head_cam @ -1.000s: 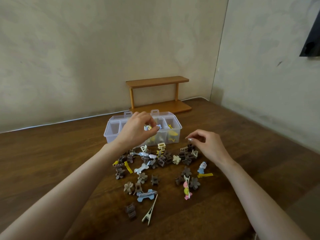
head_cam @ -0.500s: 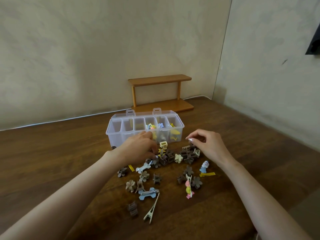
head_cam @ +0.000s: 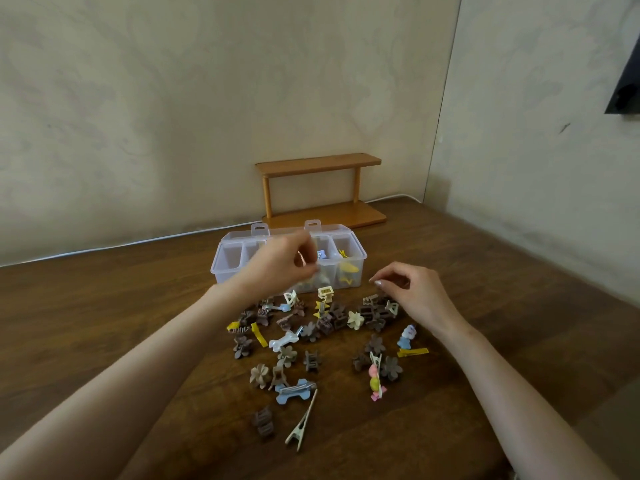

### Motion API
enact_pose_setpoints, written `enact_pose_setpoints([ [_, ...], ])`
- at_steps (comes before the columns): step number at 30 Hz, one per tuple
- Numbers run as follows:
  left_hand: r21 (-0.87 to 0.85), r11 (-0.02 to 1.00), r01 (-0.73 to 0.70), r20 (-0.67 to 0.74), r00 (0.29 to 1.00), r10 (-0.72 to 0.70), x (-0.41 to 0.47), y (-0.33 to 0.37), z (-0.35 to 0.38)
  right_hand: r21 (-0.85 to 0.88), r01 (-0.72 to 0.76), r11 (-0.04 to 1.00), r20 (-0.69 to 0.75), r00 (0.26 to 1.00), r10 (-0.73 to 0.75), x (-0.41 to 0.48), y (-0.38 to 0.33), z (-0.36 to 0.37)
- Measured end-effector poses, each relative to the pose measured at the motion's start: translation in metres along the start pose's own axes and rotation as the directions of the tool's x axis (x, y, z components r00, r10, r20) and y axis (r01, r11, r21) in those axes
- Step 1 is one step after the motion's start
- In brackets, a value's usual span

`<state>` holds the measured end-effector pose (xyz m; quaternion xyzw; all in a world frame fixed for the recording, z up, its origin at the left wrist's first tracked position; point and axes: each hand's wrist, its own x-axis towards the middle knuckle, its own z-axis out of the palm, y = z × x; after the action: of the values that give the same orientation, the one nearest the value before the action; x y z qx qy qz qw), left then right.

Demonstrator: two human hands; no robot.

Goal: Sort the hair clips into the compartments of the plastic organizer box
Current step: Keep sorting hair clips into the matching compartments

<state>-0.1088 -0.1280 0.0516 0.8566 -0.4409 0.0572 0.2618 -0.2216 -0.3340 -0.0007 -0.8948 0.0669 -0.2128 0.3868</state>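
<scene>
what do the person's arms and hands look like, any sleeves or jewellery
Both forearms are bare as far as the frame shows, with no sleeve in view. Neither the left hand nor the right hand shows a ring, watch or bracelet. One nail on the right hand looks pale and glossy, perhaps polished.

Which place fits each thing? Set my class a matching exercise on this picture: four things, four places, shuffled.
Things
1. small two-tier wooden shelf
2. clear plastic organizer box
3. blue-and-white figure-shaped hair clip
4. cream pointed plastic hair clip

Places
A. partly behind the left hand
B. against the back wall
C. lowest in the picture of all the clips
D. close beside the right hand

Pairs: 1-B, 2-A, 3-D, 4-C
</scene>
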Motion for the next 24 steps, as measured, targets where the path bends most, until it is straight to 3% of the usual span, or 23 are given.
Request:
enact_pose_setpoints([
  [3, -0.183, 0.982, 0.046, -0.18, 0.98, -0.079, 0.024, 0.0, -0.014, 0.006, -0.001, 1.0, -0.007, 1.0, 0.001, 0.0, 0.0, 0.0],
  [6, -0.268, 0.958, 0.1, -0.181, 0.972, -0.152, 0.048, -0.002, -0.012, 0.021, 0.0, 1.0, -0.008, 1.0, 0.001, -0.001, 0.0, -0.001],
  [8, -0.223, 0.964, 0.147, -0.142, 0.973, -0.182, 0.061, -0.006, -0.004, 0.024, 0.0, 1.0, -0.003, 1.0, 0.0, -0.001, 0.0, -0.001],
  [12, 0.044, 0.978, 0.202, -0.048, 0.979, -0.2, 0.072, -0.02, 0.011, 0.029, -0.005, 1.0, -0.007, 1.0, 0.005, -0.001, 0.0, -0.001],
  [21, 0.133, 0.991, 0.029, -0.221, 0.975, 0.001, 0.04, -0.024, 0.007, -0.004, -0.007, 1.0, 0.015, 1.0, 0.007, -0.001, -0.003, 0.0],
  [24, 0.102, 0.992, -0.074, -0.165, 0.982, 0.09, 0.019, -0.013, 0.009, -0.011, -0.015, 1.0, 0.005, 1.0, 0.015, -0.001, -0.003, 0.0],
])
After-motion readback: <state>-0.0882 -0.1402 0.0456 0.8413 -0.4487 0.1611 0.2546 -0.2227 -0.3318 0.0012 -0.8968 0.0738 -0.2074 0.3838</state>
